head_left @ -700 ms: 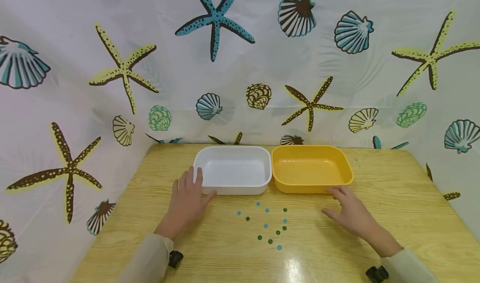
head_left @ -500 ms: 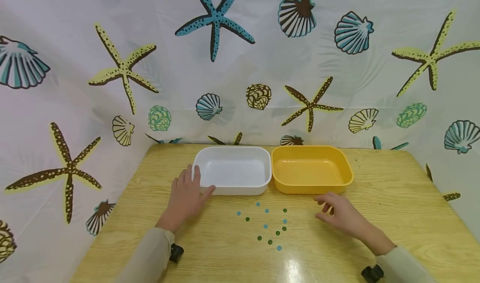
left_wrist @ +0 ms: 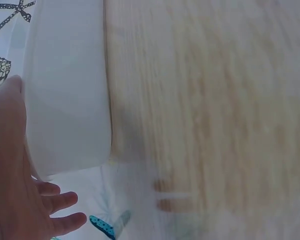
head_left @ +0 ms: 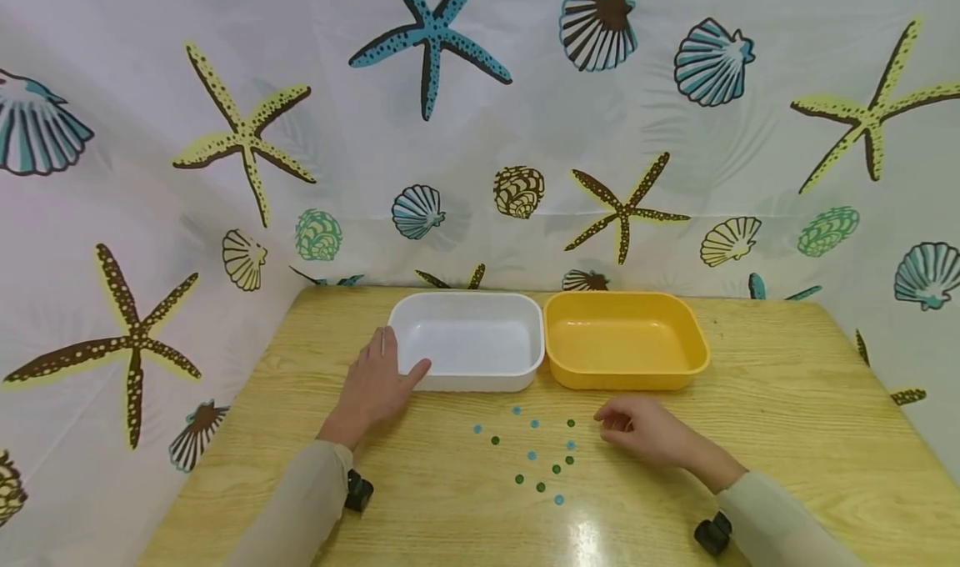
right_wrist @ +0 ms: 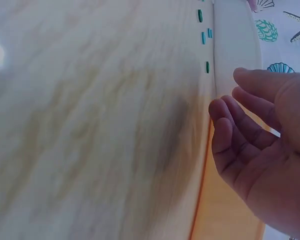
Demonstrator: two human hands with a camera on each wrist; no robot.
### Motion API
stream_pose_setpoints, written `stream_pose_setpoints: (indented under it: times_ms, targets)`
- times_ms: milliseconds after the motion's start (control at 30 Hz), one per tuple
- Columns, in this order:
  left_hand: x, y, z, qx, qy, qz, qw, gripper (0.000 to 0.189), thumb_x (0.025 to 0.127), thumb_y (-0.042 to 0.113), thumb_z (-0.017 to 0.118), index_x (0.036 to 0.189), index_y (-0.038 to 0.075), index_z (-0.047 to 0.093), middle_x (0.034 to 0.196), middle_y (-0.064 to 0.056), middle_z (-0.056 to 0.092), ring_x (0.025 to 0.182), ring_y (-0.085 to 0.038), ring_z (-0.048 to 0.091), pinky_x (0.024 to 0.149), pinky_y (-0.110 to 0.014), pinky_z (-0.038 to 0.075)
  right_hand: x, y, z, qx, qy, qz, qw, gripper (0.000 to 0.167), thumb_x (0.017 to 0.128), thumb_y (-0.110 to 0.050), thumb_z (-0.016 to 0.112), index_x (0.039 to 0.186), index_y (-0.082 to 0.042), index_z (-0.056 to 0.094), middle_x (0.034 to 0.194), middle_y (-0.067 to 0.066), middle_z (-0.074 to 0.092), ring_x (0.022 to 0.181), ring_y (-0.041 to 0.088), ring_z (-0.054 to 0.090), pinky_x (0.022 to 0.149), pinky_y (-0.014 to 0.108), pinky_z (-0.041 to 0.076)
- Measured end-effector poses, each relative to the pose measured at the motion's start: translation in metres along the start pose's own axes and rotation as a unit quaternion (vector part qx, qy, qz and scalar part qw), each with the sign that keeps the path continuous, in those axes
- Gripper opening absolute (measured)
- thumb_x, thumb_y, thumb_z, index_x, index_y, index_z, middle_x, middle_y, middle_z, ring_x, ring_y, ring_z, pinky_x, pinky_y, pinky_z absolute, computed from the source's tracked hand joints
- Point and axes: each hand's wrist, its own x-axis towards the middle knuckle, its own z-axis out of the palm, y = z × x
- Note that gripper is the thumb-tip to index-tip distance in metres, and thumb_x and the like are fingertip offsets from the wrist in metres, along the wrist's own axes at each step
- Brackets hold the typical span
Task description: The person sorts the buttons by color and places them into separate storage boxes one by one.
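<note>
- The left hand (head_left: 375, 383) rests against the white tray's (head_left: 467, 333) near-left corner, fingers straight and together, thumb along the front wall.
- The right hand (head_left: 645, 435), fingers loosely curled and holding nothing, hovers just right of scattered blue and green beads (head_left: 536, 454) on the wooden table (head_left: 787, 400), near the yellow tray (head_left: 622, 338).

My left hand (head_left: 372, 381) rests against the near left corner of the white tray (head_left: 467, 340), beside the yellow tray (head_left: 624, 339). My right hand (head_left: 643, 432), fingers loosely curled, hovers just right of the small blue and green beads (head_left: 534, 454) scattered on the wooden table (head_left: 787, 400).
</note>
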Motion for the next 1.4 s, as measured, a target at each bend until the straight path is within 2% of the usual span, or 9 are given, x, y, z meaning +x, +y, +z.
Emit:
stream_pose_setpoints:
  times_ms: [133, 367, 567, 733, 900, 1167, 1300, 1400]
  targets:
    - [0.001, 0.000, -0.001, -0.008, -0.010, -0.008, 0.9999, 0.109, 0.086, 0.076, 0.027, 0.145, -0.014, 0.006, 0.149, -0.032, 0.015, 0.130, -0.048, 0.029, 0.100, -0.059, 0.030, 0.008, -0.002, 0.004, -0.016, -0.006, 0.006, 0.9998, 0.018, 0.089, -0.011, 0.066, 0.106, -0.005, 0.067, 0.088, -0.007, 0.061, 0.078, 0.006, 0.054, 0.071, 0.028, 0.047]
    - [0.000, 0.003, -0.004, -0.030, -0.046, -0.026, 0.9981, 0.113, 0.085, 0.077, 0.029, 0.145, -0.013, 0.000, 0.151, -0.031, 0.008, 0.132, -0.048, 0.025, 0.102, -0.058, 0.028, 0.021, -0.007, 0.011, -0.042, -0.021, 0.008, 0.9989, 0.021, 0.088, -0.010, 0.066, 0.109, -0.006, 0.067, 0.090, -0.006, 0.062, 0.080, 0.007, 0.054, 0.074, 0.029, 0.047]
    - [0.002, 0.000, -0.003, -0.066, -0.068, -0.035, 0.9949, 0.114, 0.084, 0.078, 0.032, 0.146, -0.011, -0.005, 0.152, -0.029, 0.002, 0.134, -0.046, 0.023, 0.104, -0.053, 0.028, 0.033, -0.011, 0.016, -0.052, -0.028, -0.004, 0.9982, 0.018, 0.088, -0.010, 0.066, 0.106, -0.007, 0.069, 0.087, -0.007, 0.062, 0.076, 0.007, 0.052, 0.070, 0.028, 0.046]
    - [0.002, 0.000, -0.005, -0.075, -0.076, -0.039, 0.9935, 0.113, 0.084, 0.076, 0.035, 0.146, -0.009, -0.007, 0.153, -0.028, 0.000, 0.133, -0.046, 0.026, 0.103, -0.053, 0.030, 0.039, -0.012, 0.019, -0.047, -0.038, 0.010, 0.9981, 0.017, 0.089, -0.011, 0.065, 0.106, -0.008, 0.070, 0.083, -0.008, 0.059, 0.074, 0.008, 0.050, 0.068, 0.027, 0.044]
    - [0.000, 0.001, -0.006, -0.081, -0.084, -0.039, 0.9925, 0.112, 0.086, 0.075, 0.035, 0.146, -0.009, -0.009, 0.152, -0.028, -0.002, 0.130, -0.047, 0.030, 0.101, -0.053, 0.032, 0.042, -0.011, 0.020, -0.034, -0.041, 0.019, 0.9984, 0.014, 0.089, -0.011, 0.066, 0.102, -0.010, 0.071, 0.085, -0.007, 0.062, 0.074, 0.008, 0.051, 0.067, 0.026, 0.045]
    - [0.003, 0.001, -0.006, -0.086, -0.102, -0.046, 0.9900, 0.112, 0.085, 0.075, 0.035, 0.146, -0.007, -0.013, 0.153, -0.027, -0.005, 0.126, -0.048, 0.036, 0.099, -0.053, 0.035, 0.041, -0.006, 0.019, -0.029, -0.045, 0.000, 0.9986, 0.011, 0.088, -0.008, 0.066, 0.096, -0.011, 0.073, 0.093, -0.003, 0.068, 0.079, 0.007, 0.055, 0.070, 0.026, 0.047]
    - [0.004, 0.002, -0.006, -0.086, -0.101, -0.049, 0.9900, 0.111, 0.086, 0.073, 0.036, 0.146, -0.007, -0.013, 0.153, -0.027, -0.004, 0.126, -0.048, 0.036, 0.099, -0.054, 0.034, 0.041, -0.006, 0.016, -0.022, -0.042, -0.009, 0.9988, 0.010, 0.088, -0.007, 0.066, 0.095, -0.010, 0.073, 0.092, -0.004, 0.068, 0.080, 0.006, 0.055, 0.071, 0.026, 0.048]
    - [0.005, 0.002, -0.006, -0.084, -0.101, -0.050, 0.9900, 0.110, 0.087, 0.072, 0.037, 0.146, -0.008, -0.012, 0.153, -0.027, -0.004, 0.127, -0.048, 0.034, 0.100, -0.054, 0.033, 0.040, -0.005, 0.013, -0.017, -0.043, -0.027, 0.9986, 0.009, 0.087, -0.005, 0.066, 0.093, -0.008, 0.072, 0.085, -0.005, 0.066, 0.074, 0.005, 0.053, 0.066, 0.025, 0.048]
